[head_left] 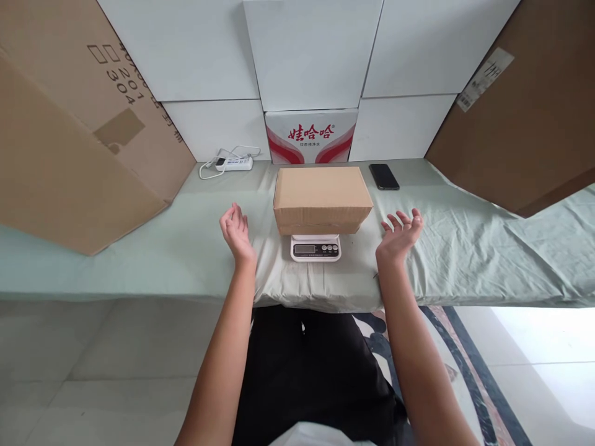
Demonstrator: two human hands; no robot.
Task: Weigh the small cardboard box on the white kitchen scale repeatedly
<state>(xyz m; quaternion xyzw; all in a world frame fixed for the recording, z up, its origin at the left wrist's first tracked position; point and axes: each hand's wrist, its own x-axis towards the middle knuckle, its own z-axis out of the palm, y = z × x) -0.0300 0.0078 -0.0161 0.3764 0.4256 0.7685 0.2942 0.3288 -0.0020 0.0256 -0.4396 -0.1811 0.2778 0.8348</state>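
Observation:
A closed brown cardboard box (323,189) rests on a small white kitchen scale (316,249), whose display and buttons face me. The box covers the scale's platform. My left hand (237,232) is to the left of the box, palm turned inward and fingers loosely curled, holding nothing. On the other side, my right hand (400,234) lies apart from the box, its fingers spread and nothing in them. Neither hand touches the box or the scale.
A black phone (384,176) lies behind my right hand. At the back left sits a white power strip (233,163) with its cable. Large cardboard panels (69,148) flank the green cloth-covered table (186,260). White boxes, one with red print (311,137), form the back wall.

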